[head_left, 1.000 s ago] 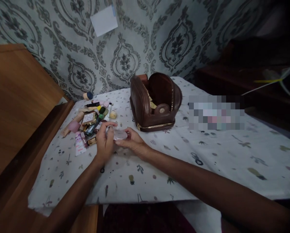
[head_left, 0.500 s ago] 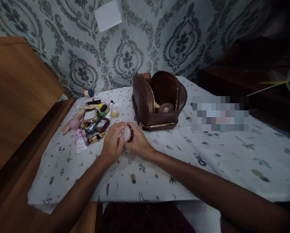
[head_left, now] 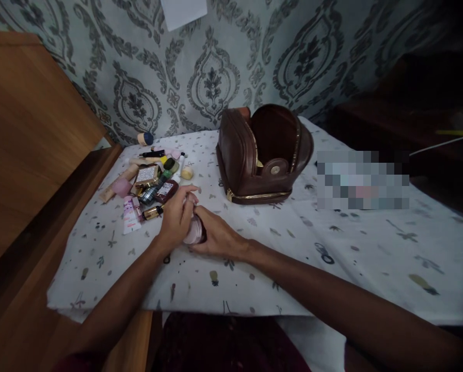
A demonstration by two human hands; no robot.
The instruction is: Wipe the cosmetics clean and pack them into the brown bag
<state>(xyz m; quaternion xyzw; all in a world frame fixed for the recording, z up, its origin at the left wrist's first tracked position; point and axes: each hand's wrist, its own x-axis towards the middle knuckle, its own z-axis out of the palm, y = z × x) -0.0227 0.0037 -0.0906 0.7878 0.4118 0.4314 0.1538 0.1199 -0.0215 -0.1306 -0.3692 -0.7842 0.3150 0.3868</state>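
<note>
Head view shows round container (head_left: pixel 193 231) in right hand (head_left: pixel 220 235).

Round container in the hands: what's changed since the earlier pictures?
The round container moved nearer the person, held in the right hand. The left hand now has fingers stretched past its far side; its grip is unclear. The brown bag and cosmetics pile stayed put.

Round container (head_left: pixel 193 232): pale pink top
Bag (head_left: pixel 239 165): dark brown outside, reddish brown within
Zip (head_left: pixel 262 196): gold
Square case (head_left: pixel 148 175): gold edges, pale speckled lid
Squeeze tube (head_left: pixel 131 221): white, pink and purple
Stubby piece (head_left: pixel 145 139): beige, navy end
Counter cloth (head_left: pixel 262 294): white, printed with small green, grey and dark plant motifs
Wall (head_left: pixel 250 46): pale grey-green, darker grey damask
Paper (head_left: pixel 185 11): white
Wooden panel (head_left: pixel 37 124): orange-brown grain
Clothing (head_left: pixel 231 343): deep maroon
</note>
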